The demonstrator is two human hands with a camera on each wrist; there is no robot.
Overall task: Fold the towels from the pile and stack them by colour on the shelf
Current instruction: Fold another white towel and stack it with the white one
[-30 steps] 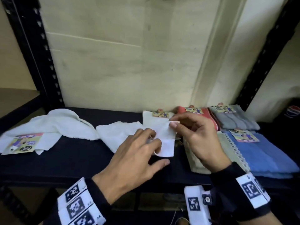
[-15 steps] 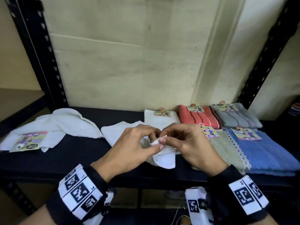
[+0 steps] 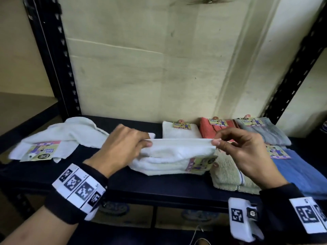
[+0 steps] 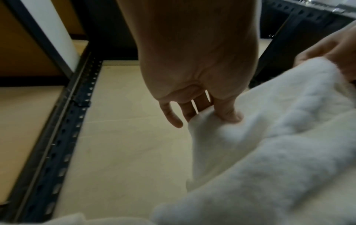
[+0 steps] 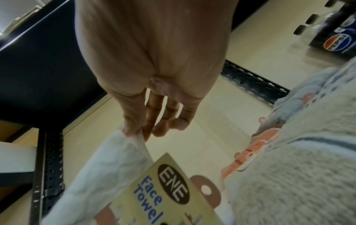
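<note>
White towel (image 3: 177,156) stretched between both hands; left fingers (image 3: 145,144) and right fingers (image 3: 216,142) pinching its top edge.

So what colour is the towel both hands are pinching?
White towel, clearest in the head view.

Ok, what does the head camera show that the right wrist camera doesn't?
Only the head view shows the left hand pinching the other end of the white towel, the unfolded white towel at left, and the folded white and blue towels on the shelf.

Only the right wrist view shows the Pepsi bottles and readable "Face Towel" label.

Both show the right hand pinching the towel's edge, plus the coral towel.
</note>
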